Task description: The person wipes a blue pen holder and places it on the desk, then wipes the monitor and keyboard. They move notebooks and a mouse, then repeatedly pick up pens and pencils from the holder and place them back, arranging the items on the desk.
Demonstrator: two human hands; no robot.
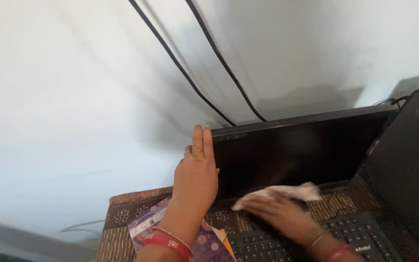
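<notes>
A pale, plain wall (73, 97) fills most of the view, lit softly and evenly, with grey shadows falling across its middle and right. Two thin black cables (204, 73) run slanting down it. Below stands a table (122, 213) covered by a brown patterned cloth (117, 233).

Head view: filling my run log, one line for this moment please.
left hand: braces monitor edge | right hand: presses white cloth at screen base | keyboard: below
</notes>
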